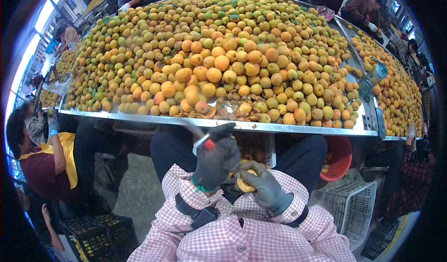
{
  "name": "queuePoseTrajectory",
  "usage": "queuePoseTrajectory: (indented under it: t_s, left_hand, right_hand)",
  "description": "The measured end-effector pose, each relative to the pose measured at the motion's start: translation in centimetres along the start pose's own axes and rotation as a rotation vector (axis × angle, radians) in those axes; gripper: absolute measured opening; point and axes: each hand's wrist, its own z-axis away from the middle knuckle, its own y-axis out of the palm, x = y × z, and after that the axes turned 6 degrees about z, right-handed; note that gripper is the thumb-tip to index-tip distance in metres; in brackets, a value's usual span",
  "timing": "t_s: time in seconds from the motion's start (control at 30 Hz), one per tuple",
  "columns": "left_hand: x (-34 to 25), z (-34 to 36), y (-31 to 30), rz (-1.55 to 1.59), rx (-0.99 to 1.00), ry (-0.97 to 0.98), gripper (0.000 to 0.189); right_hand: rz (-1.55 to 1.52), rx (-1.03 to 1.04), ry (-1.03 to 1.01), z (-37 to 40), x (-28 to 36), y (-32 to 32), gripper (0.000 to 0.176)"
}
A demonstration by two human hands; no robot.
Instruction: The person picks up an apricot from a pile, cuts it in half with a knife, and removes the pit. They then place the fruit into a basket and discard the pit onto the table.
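From my remote view, I see a metal-edged table (177, 120) at 12 o'clock, its rim bounding the space before the hands and bearing heaped, rounded yellow-orange fruit (223, 62). A pale plastic lattice crate (357, 211) stands at 4 and a red basin (344, 162) at 3. Between the gloved hands, close together, my right hand (269, 187) pinches a cut fruit (245, 184); my left hand (218, 160) clasps a blurred, red-marked tool (209, 144).

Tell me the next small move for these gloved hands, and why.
Probably tilt the tool in the left hand down toward the fruit in the right hand: its blurred end points away, toward the table edge, while the fruit is held close by.
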Motion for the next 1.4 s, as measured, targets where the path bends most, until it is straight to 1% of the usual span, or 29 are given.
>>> queuePoseTrajectory:
  t_s: [0.03,0.07,0.1,0.13,0.17,0.23,0.27,0.33,0.37,0.43,0.47,0.53,0.57,0.63,0.67,0.73,0.77,0.83,0.87,0.93,0.97,1.03,1.07,1.13,1.17,1.23,1.27,1.33,1.4]
  left_hand:
    - [0.0,-0.3,-0.1,0.000,-0.001,0.000,0.034]
    - [0.1,-0.5,-0.4,0.001,-0.004,0.042,0.034]
    - [0.2,-0.7,-0.4,0.003,-0.008,0.084,0.034]
    - [0.0,-0.5,-0.1,0.038,0.002,0.076,0.028]
    - [0.0,-0.5,-0.3,0.039,0.002,0.075,0.028]
    - [0.3,-0.5,-0.9,-0.010,0.064,0.105,0.026]
    - [0.5,-0.5,-1.6,-0.010,0.063,0.104,0.026]
    - [0.9,-0.6,-2.9,0.373,0.236,0.038,0.022]
    - [0.9,-0.4,-2.5,0.374,0.235,0.037,0.022]
    - [0.7,0.0,-1.2,0.140,0.075,0.103,0.024]
    - [0.8,0.1,-0.8,0.141,0.074,0.103,0.024]
    - [1.1,0.3,0.0,-0.073,-0.020,0.162,0.030]
    - [1.2,0.4,0.3,-0.073,-0.020,0.161,0.030]
    - [1.2,0.7,0.7,-0.077,0.022,0.141,0.029]
    - [1.4,0.9,1.1,-0.077,0.019,0.144,0.029]
    - [1.9,1.3,2.0,-0.042,-0.070,0.204,0.028]
    - [2.0,1.3,1.8,-0.041,-0.072,0.203,0.028]
    - [2.0,1.3,1.5,-0.200,0.048,0.190,0.027]
    - [1.9,1.4,1.5,-0.200,0.047,0.194,0.027]
    - [1.8,1.5,1.6,-0.097,-0.094,0.081,0.025]
    - [1.8,1.6,1.4,-0.096,-0.095,0.081,0.025]
    - [1.7,1.6,0.8,0.022,-0.115,0.028,0.022]
    - [1.4,1.6,0.8,0.023,-0.115,0.029,0.022]
    - [0.8,1.4,0.9,0.037,-0.089,-0.153,0.025]
    - [0.8,1.4,1.0,0.038,-0.089,-0.153,0.025]
    - [0.9,0.9,1.3,-0.262,-0.015,0.066,0.030]
    - [0.6,0.8,1.4,-0.259,-0.015,0.065,0.030]
    - [0.0,0.7,1.7,-0.223,0.183,0.127,0.031]
    - [0.0,0.9,2.4,-0.225,0.153,0.113,0.033]
  right_hand:
    - [0.114,-0.014,-0.031,0.0,-0.2,-0.1,0.032]
    - [0.114,-0.016,-0.029,0.2,-0.1,-0.2,0.032]
    - [0.188,0.026,-0.037,0.6,0.1,-0.1,0.035]
    - [0.263,0.069,-0.047,0.9,0.3,0.0,0.038]
    - [0.262,0.068,-0.046,1.0,0.6,0.1,0.038]
    - [0.323,0.059,-0.029,1.0,1.1,0.2,0.046]
    - [0.322,0.060,-0.028,1.1,1.1,0.4,0.046]
    - [0.311,0.020,-0.071,1.1,1.1,0.8,0.053]
    - [0.310,0.019,-0.070,1.3,1.2,0.9,0.053]
    - [0.269,0.036,0.124,1.6,1.6,1.2,0.056]
    - [0.269,0.036,0.126,1.7,1.4,1.3,0.056]
    - [0.229,0.012,-0.006,1.8,0.6,1.6,0.051]
    - [0.229,0.012,-0.006,1.9,0.4,1.5,0.051]
    - [0.412,-0.019,-0.066,2.0,0.1,1.4,0.043]
    - [0.413,-0.016,-0.064,2.0,-0.2,1.2,0.043]
    - [0.536,-0.035,-0.179,2.0,-0.8,0.9,0.044]
    - [0.536,-0.036,-0.177,2.1,-0.8,1.0,0.044]
    - [0.547,-0.046,-0.264,2.1,-0.7,1.4,0.041]
    - [0.549,-0.042,-0.265,2.0,-0.7,1.3,0.041]
    - [0.930,-0.094,-0.453,1.7,-1.1,0.9,0.042]
    - [0.930,-0.094,-0.451,1.5,-1.3,0.6,0.042]
    - [1.128,-0.079,-0.628,1.0,-1.7,0.0,0.048]
    - [1.129,-0.078,-0.628,1.3,-1.1,0.4,0.048]
    - [0.229,0.022,0.203,2.0,1.1,1.7,0.049]
    - [0.228,0.021,0.204,2.0,1.6,1.7,0.049]
    - [0.157,0.112,0.241,2.0,2.6,1.4,0.052]
    - [0.158,0.110,0.243,2.1,2.9,1.8,0.052]
    - [0.168,0.134,0.213,2.2,3.5,3.0,0.050]
    - [0.185,0.098,0.202,2.2,3.5,3.4,0.049]
